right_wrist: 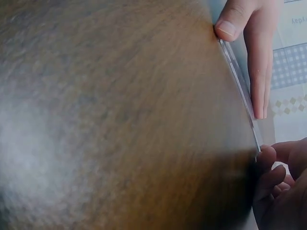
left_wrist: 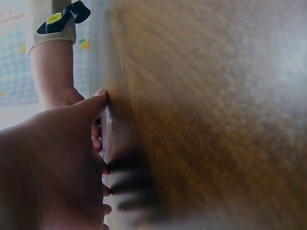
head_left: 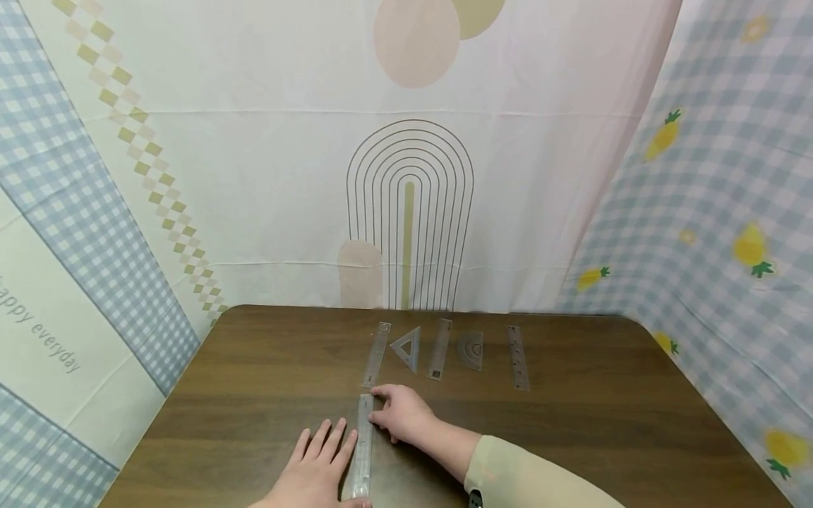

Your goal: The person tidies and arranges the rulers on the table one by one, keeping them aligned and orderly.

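Note:
A long clear ruler lies lengthwise on the brown table between both hands. Spread out almost straight, the fingers of my left hand rest along its left side, with the thumb at its near end. My right hand has its fingers bent at the far right corner, the index fingertip by the far end and the thumb on the right edge. In the right wrist view the right fingertips meet one end of the ruler. Just past that end lies another clear ruler, slightly tilted.
Farther back on the table lie a clear set square, a ruler with a dark square mark, a protractor and a ruler with holes, spaced in a row. Patterned cloth hangs behind the table.

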Demonstrator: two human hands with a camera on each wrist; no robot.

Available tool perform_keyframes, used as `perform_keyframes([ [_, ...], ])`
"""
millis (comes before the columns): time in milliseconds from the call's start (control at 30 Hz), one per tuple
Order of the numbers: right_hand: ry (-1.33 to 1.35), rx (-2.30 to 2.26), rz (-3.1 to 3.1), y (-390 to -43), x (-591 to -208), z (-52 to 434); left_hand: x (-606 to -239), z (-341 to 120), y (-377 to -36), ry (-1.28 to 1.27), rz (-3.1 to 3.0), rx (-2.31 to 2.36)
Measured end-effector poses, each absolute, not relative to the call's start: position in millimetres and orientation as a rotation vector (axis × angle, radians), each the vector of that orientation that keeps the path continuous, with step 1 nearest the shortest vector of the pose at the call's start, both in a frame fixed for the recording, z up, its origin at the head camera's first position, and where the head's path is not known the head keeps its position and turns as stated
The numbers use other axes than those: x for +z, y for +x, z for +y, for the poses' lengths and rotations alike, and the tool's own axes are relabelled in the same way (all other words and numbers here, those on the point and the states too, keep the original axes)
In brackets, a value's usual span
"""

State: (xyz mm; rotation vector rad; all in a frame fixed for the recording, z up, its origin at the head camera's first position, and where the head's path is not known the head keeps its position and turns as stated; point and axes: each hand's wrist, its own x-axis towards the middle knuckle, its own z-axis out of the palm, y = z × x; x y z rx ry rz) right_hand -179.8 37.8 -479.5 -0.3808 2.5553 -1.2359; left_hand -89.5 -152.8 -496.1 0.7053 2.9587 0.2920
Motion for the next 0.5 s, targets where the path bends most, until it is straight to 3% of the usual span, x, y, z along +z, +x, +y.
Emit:
perform_keyframes([
  [500, -0.360, -1.104, 2.667, -176.9, -482.1, 37.5, -500.6, -154.2, -95.0, 0.681, 2.954, 0.375],
])
